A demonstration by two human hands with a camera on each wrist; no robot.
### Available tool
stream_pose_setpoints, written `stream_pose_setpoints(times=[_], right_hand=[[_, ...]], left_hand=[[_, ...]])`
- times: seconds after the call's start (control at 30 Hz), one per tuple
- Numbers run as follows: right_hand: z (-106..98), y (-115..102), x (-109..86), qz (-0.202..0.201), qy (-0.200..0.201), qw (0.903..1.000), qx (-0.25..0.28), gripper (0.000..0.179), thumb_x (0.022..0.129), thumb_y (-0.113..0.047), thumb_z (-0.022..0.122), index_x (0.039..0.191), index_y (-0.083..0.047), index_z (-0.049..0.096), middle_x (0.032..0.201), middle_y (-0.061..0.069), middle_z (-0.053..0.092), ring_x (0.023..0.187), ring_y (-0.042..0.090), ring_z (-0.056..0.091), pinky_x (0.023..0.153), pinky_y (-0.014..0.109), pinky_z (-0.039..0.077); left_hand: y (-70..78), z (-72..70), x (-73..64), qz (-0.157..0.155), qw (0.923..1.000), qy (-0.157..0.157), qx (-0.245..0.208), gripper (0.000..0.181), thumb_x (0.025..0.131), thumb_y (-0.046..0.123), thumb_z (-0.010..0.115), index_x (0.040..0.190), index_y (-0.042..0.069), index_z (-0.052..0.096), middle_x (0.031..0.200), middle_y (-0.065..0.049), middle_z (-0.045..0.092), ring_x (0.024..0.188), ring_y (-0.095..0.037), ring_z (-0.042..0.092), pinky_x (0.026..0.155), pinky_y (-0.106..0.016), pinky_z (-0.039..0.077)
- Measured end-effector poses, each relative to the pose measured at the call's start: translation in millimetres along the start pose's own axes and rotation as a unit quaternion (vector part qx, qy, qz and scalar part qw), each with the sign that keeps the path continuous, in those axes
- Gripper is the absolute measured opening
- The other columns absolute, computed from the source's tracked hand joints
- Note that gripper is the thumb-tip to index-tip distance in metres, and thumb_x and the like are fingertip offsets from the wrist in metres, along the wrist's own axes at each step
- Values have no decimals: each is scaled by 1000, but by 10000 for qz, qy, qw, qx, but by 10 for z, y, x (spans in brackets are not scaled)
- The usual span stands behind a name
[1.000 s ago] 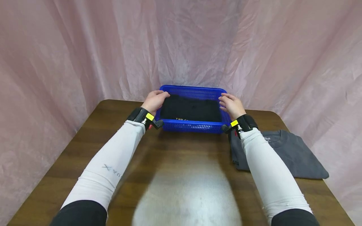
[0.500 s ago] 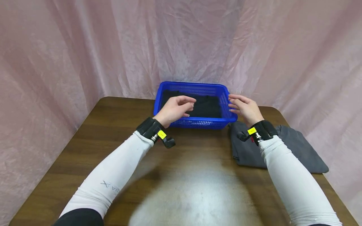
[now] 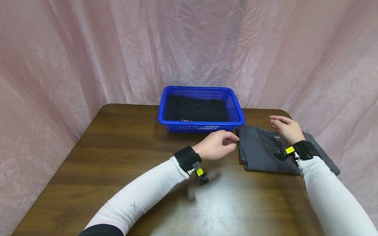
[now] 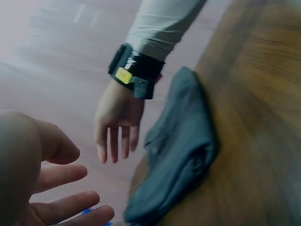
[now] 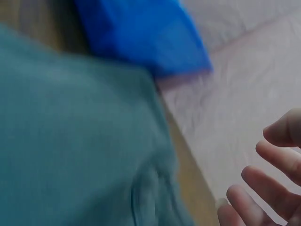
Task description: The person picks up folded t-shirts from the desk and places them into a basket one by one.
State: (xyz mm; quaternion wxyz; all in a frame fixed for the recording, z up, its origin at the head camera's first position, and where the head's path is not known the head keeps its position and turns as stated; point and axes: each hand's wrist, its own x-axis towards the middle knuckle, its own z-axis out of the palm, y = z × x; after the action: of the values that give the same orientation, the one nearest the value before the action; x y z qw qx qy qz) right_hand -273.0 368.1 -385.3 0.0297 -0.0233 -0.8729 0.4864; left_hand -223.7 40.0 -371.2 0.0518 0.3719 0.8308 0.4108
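A folded dark grey T-shirt (image 3: 262, 152) lies at the right of the table, its collar and neck label facing up. Over its far right part is my right hand (image 3: 287, 129), fingers loosely extended and holding nothing. My left hand (image 3: 217, 144) is at the shirt's left edge, fingertips close to the fold, palm empty. In the left wrist view the left hand's spread fingers (image 4: 66, 176) show near the camera, with the shirt (image 4: 176, 150) beyond. The right wrist view has the right hand's fingers (image 5: 263, 183) apart beside the shirt (image 5: 84, 141).
A blue plastic basket (image 3: 200, 127) stands at the back middle of the wooden table (image 3: 97, 157), just left of the shirt. Inside lies a folded black garment (image 3: 198, 109) with yellowish lettering. A pink curtain (image 3: 189, 42) hangs behind the table.
Both hands have left the basket's sides and moved right and toward the grey T-shirt. The basket now stands with the black garment fully in sight.
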Motion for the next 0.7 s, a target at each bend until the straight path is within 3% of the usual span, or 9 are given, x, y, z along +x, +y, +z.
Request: stream_pose_setpoints(times=[0.13, 0.2, 0.33, 0.43, 0.53, 0.63, 0.7], right_hand=[[-178, 227, -56, 68, 229, 9987, -451, 55, 101, -45, 54, 141, -6, 53, 115, -4, 63, 96, 12, 60, 70, 14, 53], [-261, 326, -76, 133, 346, 9968, -713, 56, 101, -44, 54, 139, -3, 54, 112, -2, 64, 92, 16, 62, 66, 14, 51], [-431, 461, -130, 434, 424, 9891, -1343, 53, 103, -39, 48, 138, 1, 53, 128, 22, 56, 110, 37, 52, 77, 33, 48], [-547, 545, -152, 533, 416, 9784, -1954, 49, 103, -32, 47, 135, 4, 54, 130, 33, 50, 116, 45, 44, 85, 51, 40], [-650, 638, -172, 552, 243, 9653, -2541, 46, 101, -27, 49, 132, 7, 54, 127, 37, 49, 113, 52, 42, 88, 62, 28], [-731, 726, -201, 717, -199, 9559, -2840, 49, 99, -27, 52, 135, 7, 50, 129, 40, 43, 112, 55, 40, 87, 65, 27], [-770, 775, -216, 862, -513, 9528, -2864, 53, 99, -28, 53, 138, 8, 46, 133, 42, 37, 114, 56, 38, 89, 65, 33]], left_hand=[[25, 231, 86, 69, 9991, -279, 310, 28, 98, 17, 58, 124, 11, 66, 93, 7, 58, 82, -5, 51, 70, -12, 42], [48, 327, 136, 142, 9983, -390, 406, 29, 99, 17, 57, 126, 12, 66, 98, 7, 62, 85, 0, 51, 73, -10, 41], [60, 499, 233, 276, 9959, -655, 557, 32, 100, 19, 55, 130, 14, 64, 123, 6, 61, 110, 5, 47, 93, -10, 38], [25, 615, 287, 246, 9943, -877, 551, 34, 102, 21, 54, 135, 16, 60, 136, 4, 54, 122, 4, 39, 102, -14, 33], [-32, 721, 318, 139, 9924, -1092, 554, 37, 103, 23, 53, 138, 17, 58, 144, 2, 47, 127, 3, 33, 106, -16, 30], [-94, 810, 328, 61, 9882, -1329, 765, 38, 102, 26, 53, 139, 18, 57, 147, 1, 43, 129, 3, 31, 108, -15, 27], [-128, 853, 331, 13, 9844, -1484, 948, 38, 102, 27, 54, 139, 18, 57, 147, 3, 43, 129, 3, 31, 107, -14, 26]])
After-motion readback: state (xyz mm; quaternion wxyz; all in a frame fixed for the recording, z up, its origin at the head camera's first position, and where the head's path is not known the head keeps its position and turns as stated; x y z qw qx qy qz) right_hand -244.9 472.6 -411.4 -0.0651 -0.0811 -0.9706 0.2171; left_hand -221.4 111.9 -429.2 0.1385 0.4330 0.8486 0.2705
